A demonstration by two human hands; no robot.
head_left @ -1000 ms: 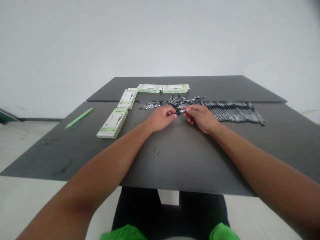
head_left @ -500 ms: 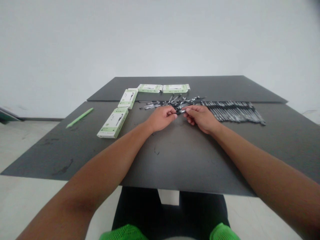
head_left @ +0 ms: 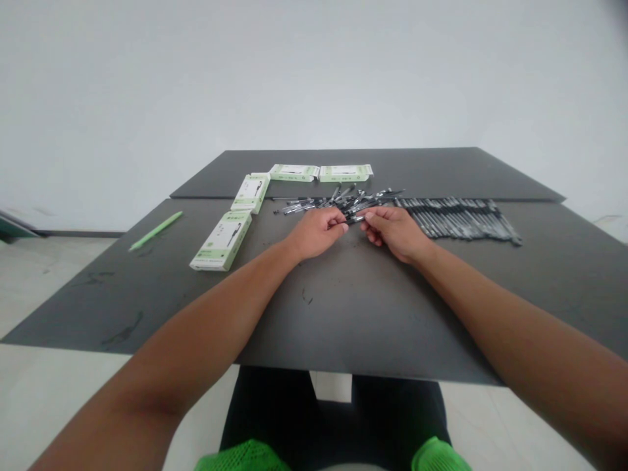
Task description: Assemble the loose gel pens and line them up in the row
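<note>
Between my hands, a pen (head_left: 355, 220) with a clear barrel and dark parts lies roughly sideways. My left hand (head_left: 321, 230) pinches its left end with thumb and fingers. At its other end, the thumb and forefinger of my right hand (head_left: 391, 230) are closed on it. Just beyond my fingers is a loose heap of similar pens (head_left: 363, 197), pointing in many directions; my hands cover its near part. To the right of my right hand, a row of pens (head_left: 458, 219) lies side by side, closely packed.
White-and-green boxes stand in an angled line: one box (head_left: 223, 241) nearest me, another box (head_left: 250, 192) behind it, and two at the back, a box (head_left: 294, 173) and a box (head_left: 345, 173). A green pen-shaped stick (head_left: 156, 231) lies at left on the dark table (head_left: 343, 314).
</note>
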